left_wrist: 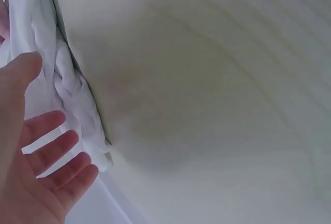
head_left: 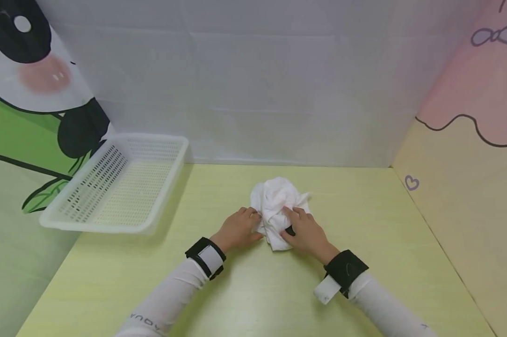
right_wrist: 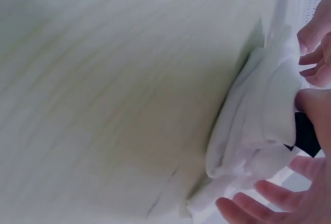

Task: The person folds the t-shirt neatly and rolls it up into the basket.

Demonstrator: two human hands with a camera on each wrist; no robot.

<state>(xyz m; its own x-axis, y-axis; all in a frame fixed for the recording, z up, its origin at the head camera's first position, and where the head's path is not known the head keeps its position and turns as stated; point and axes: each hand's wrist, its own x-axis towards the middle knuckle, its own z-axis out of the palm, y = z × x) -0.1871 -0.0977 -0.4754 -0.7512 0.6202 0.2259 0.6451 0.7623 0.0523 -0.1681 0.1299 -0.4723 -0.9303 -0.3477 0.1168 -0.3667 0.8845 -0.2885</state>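
Note:
A crumpled white cloth lies bunched on the table, with a small black patch showing near my right thumb. My left hand is at the cloth's left side, fingertips by its edge. In the left wrist view, the left fingers are spread and loosely bent beside the folds. On the cloth's right side rests my right hand, its thumb beside the black patch. The right wrist view has the right fingers extended along the cloth's side. What kind of cloth it is cannot be made out.
A white perforated plastic basket stands at the left of the pale yellow table. Behind is a white sheet wall. Printed panels with cartoon figures flank the left and right sides.

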